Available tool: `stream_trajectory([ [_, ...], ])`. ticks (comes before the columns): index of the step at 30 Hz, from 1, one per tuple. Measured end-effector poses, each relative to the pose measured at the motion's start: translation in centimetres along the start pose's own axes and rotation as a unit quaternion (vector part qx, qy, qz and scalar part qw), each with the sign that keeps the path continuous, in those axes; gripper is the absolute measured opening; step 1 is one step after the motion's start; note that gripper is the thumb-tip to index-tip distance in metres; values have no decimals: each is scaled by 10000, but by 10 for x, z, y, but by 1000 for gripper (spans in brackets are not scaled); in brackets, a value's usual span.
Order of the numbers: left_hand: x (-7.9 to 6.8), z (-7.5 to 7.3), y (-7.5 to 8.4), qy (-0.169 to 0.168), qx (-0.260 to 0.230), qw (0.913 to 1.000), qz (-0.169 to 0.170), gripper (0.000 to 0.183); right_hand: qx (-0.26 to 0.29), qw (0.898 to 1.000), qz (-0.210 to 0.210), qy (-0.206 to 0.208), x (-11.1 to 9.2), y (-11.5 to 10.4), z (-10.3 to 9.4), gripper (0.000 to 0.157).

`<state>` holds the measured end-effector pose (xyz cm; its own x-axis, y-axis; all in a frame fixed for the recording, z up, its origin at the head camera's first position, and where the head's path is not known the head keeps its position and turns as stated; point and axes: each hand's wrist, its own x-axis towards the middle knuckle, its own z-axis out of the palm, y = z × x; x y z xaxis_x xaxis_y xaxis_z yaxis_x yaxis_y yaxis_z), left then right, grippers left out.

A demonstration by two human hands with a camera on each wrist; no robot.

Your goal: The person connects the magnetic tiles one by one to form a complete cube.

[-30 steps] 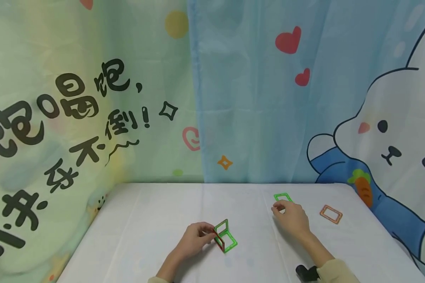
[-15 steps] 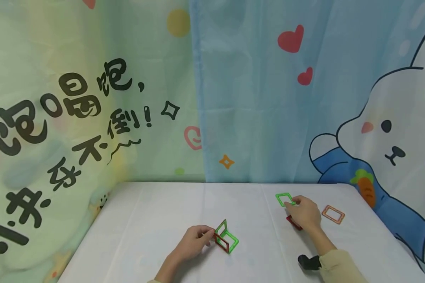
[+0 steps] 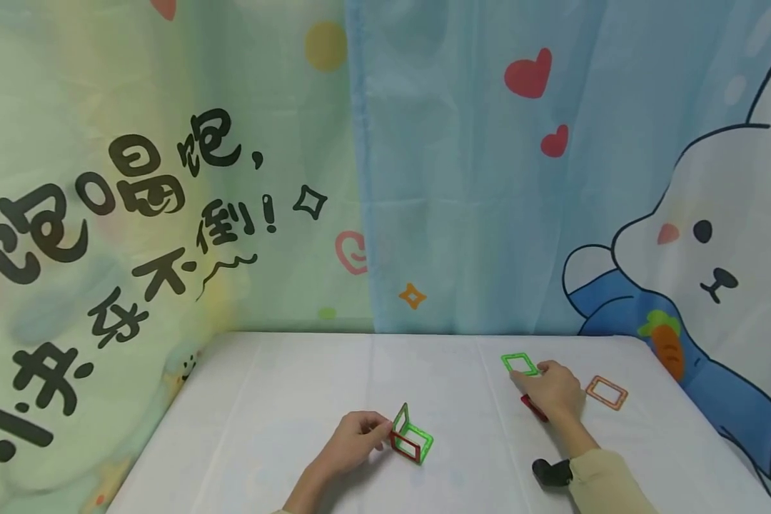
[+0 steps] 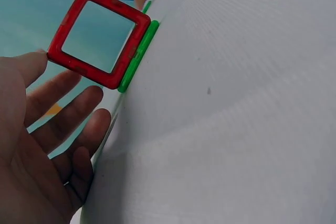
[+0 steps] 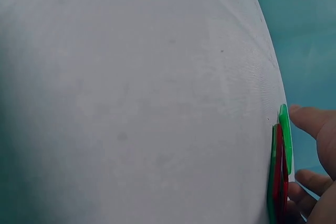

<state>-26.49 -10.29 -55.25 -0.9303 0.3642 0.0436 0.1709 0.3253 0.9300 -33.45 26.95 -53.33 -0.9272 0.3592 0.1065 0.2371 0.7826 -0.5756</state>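
Observation:
In the head view my left hand [image 3: 360, 441] pinches a red magnetic tile [image 3: 405, 446], an open square frame, at its upper left corner. This red tile stands along the edge of a green tile [image 3: 421, 437]; another green tile [image 3: 401, 418] rises upright at the far side. The left wrist view shows the thumb at the corner of the red frame [image 4: 100, 75], its lower edge meeting a green edge [image 4: 139, 56]. Farther right, my right hand [image 3: 555, 392] has thumb and finger about the near right corner of a separate green tile [image 3: 510, 357]. Partly hidden under that hand is another red tile [image 3: 533, 407].
An orange tile frame [image 3: 607, 392] lies right of my right hand on the white tabletop [image 3: 283, 378]. Beside the right cuff shows a black piece [image 3: 551, 472]. A printed curtain [image 3: 450, 214] hangs behind the table's back edge.
My right hand has shifted right and back onto the separate green tile, uncovering the red tile beneath it. The red tile in my left hand has swung to face forward more.

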Motion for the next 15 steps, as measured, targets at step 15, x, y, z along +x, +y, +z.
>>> stream_trajectory([
  [15, 2, 0, -1, 43, 107, 9999, -84, 29, -290, 9990, 326, 131, 7, 2, 12, 71],
])
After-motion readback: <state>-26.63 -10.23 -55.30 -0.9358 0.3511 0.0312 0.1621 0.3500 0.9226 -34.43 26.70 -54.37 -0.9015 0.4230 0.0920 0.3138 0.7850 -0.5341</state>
